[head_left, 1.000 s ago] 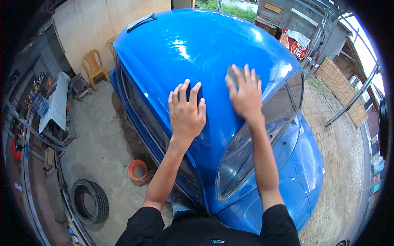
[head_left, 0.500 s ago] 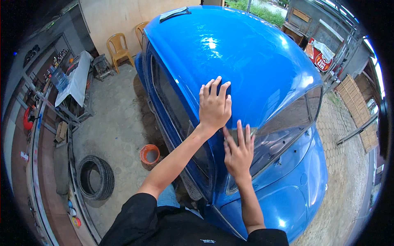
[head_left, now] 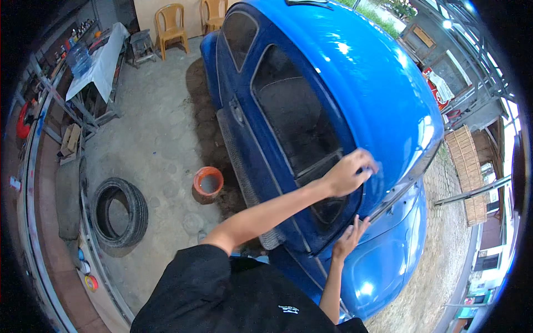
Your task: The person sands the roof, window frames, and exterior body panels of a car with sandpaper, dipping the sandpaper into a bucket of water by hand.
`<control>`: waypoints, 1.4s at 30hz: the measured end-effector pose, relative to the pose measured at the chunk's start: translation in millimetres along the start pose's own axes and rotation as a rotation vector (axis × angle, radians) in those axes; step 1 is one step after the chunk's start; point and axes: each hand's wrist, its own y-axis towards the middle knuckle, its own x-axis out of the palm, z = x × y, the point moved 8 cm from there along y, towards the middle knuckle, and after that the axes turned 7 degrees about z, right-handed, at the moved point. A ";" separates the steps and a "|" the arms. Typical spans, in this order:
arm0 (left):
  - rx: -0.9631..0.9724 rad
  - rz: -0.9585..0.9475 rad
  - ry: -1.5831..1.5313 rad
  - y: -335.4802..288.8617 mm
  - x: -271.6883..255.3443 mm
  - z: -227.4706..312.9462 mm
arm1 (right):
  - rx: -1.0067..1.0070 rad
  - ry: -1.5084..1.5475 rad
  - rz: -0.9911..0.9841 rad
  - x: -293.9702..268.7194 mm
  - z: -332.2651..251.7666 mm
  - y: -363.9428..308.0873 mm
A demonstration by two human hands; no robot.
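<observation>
- Blue car roof (head_left: 379,91), glossy, rounded: one o'clock from my left grip (head_left: 360,171) (curled; contents, I cannot tell).
- My right grip (head_left: 350,240): fingers extended; contents, cannot tell.

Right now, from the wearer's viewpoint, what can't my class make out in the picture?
All in the head view:
- Whether the left hand holds anything: its fingers are curled and blurred.
- What, if anything, lies under the right hand: the hand itself covers it.
- The far side of the car: the roof hides it.
- The seats: dark glass in the side window obscures them.
</observation>
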 end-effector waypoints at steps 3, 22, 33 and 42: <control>-0.201 -0.104 -0.044 -121.5 -75.0 -31.7 | 0.035 -0.281 0.179 0.9 -34.4 -45.3; -2.003 0.528 0.537 -867.3 -356.3 -150.8 | 0.268 -0.102 -1.370 554.7 -45.7 -361.6; -2.240 -0.077 0.902 -720.7 -287.1 -289.9 | -0.160 -0.071 -1.208 975.6 -11.6 -504.5; -2.165 0.020 1.038 -742.8 -307.6 -274.0 | -0.005 -0.088 -1.380 895.2 -45.5 -523.6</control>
